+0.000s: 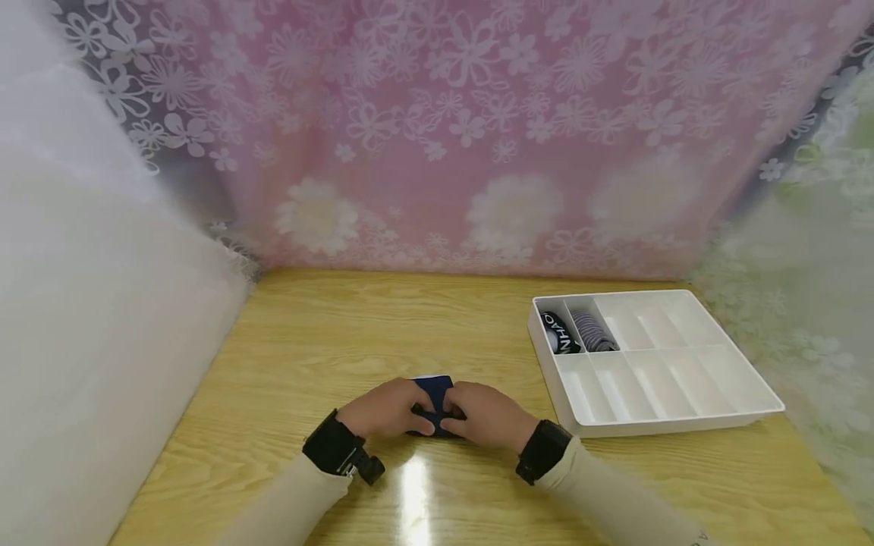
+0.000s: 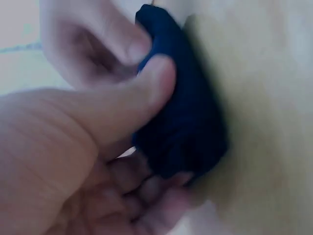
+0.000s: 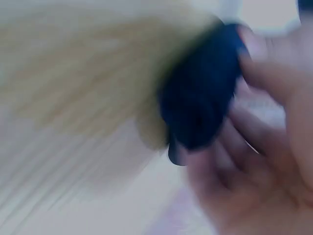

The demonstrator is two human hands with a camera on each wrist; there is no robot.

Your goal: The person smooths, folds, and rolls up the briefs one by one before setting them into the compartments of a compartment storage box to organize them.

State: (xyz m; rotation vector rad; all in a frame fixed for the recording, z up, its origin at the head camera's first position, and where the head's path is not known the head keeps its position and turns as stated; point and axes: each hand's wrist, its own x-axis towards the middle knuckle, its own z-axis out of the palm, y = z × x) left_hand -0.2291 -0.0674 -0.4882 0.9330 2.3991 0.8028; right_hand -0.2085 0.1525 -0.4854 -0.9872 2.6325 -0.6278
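A dark navy bundle of folded cloth [image 1: 435, 388] lies low over the table in front of me, a thin white edge showing at its far side. My left hand [image 1: 388, 407] grips its left side, the thumb laid over the cloth in the left wrist view. From the other side my right hand [image 1: 490, 415] pinches it between thumb and fingers. Close up, the cloth [image 2: 188, 107] looks rolled into a thick, soft pad. The right wrist view is blurred, but the same cloth [image 3: 200, 88] shows between the right thumb and fingers. What garment it is, I cannot tell.
Right of my hands stands a white divided box [image 1: 672, 418]. Its far-left compartments hold a black item with white lettering [image 1: 560, 334] and a grey ribbed fabric roll [image 1: 592, 331]. A pink floral curtain [image 1: 437, 152] hangs behind the wooden table [image 1: 328, 318].
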